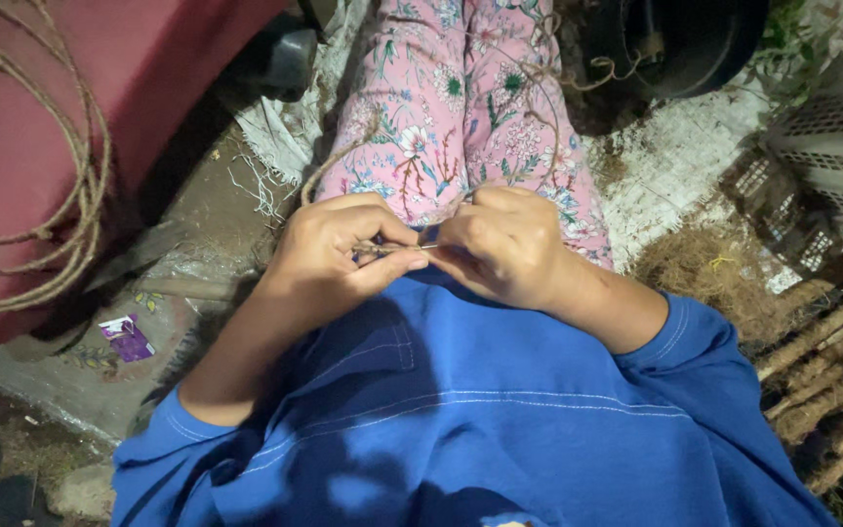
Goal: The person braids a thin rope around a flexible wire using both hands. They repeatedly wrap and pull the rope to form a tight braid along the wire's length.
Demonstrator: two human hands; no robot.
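My left hand (339,252) and my right hand (504,244) meet over my lap, fingers closed. Between them runs a thin strand of brown fibre cord (394,249), pinched at each end by thumb and fingers. More of the same thin cord (539,83) loops away over my pink flowered trousers (441,107). My blue shirt (461,410) fills the lower part of the view.
Coils of thicker brown rope (75,195) hang against a dark red surface (21,117) at the left. A heap of loose coir fibre (704,273) lies at the right, with rope bundles (831,371) below it and a white plastic crate (836,146) beside it. A purple wrapper (127,337) lies on the ground.
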